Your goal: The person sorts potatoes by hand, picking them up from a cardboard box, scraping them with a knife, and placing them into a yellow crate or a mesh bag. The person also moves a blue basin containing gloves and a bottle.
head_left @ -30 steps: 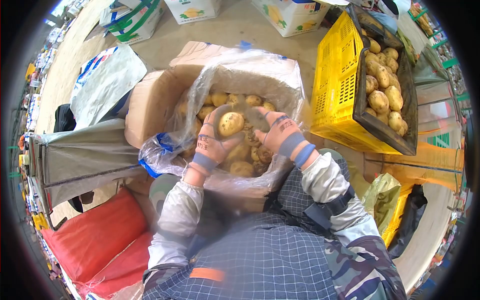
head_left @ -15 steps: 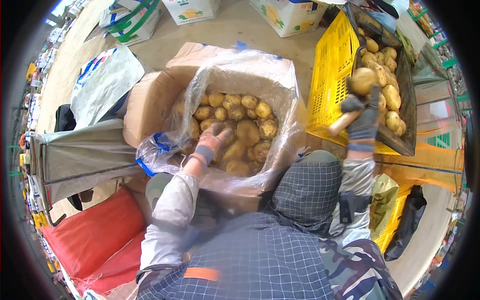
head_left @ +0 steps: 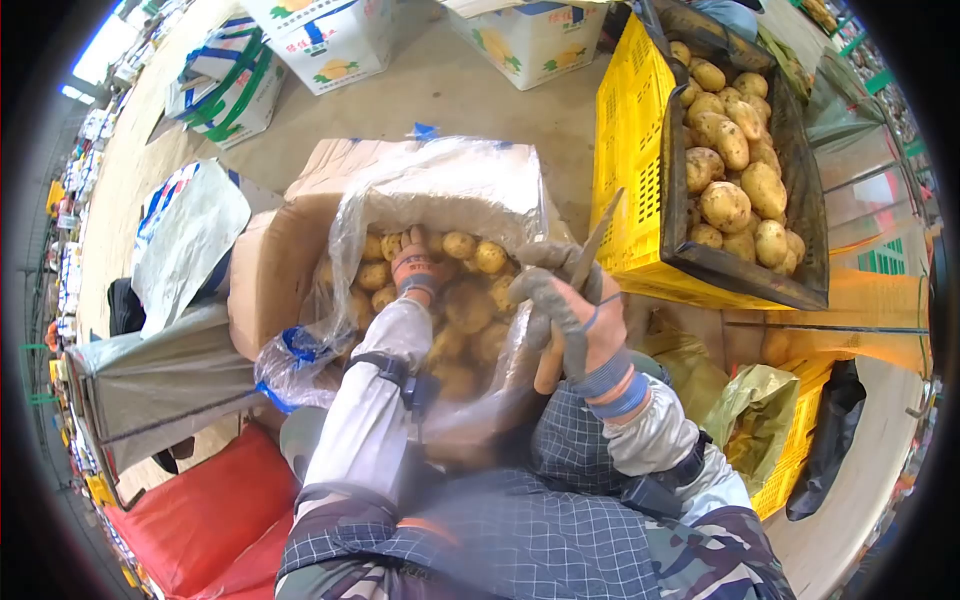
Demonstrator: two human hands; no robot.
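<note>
My left hand (head_left: 415,268), in an orange and grey glove, rests over potatoes (head_left: 470,305) inside a plastic-lined cardboard box (head_left: 262,270). Its fingers point forward and look extended, with nothing visible in its grasp. At the box's right edge, my gloved right hand (head_left: 580,308) is closed around a knife (head_left: 603,225). The blade points up and away, and the wooden handle sticks out below the fist. Some potatoes near the front of the box are blurred. Clear plastic liner (head_left: 350,225) hangs over the box's rim.
A yellow crate (head_left: 630,150) with a dark liner holds potatoes at the right. White printed cartons (head_left: 335,50) stand at the back. A red sack (head_left: 205,510) lies front left, and an olive bag (head_left: 750,415) sits by another yellow crate (head_left: 795,440) on the right.
My right hand has moved left from the potato crate to the box, and the potato seen by it is gone from its fingers. My left hand has shifted toward the box's far side. The view has shifted.
</note>
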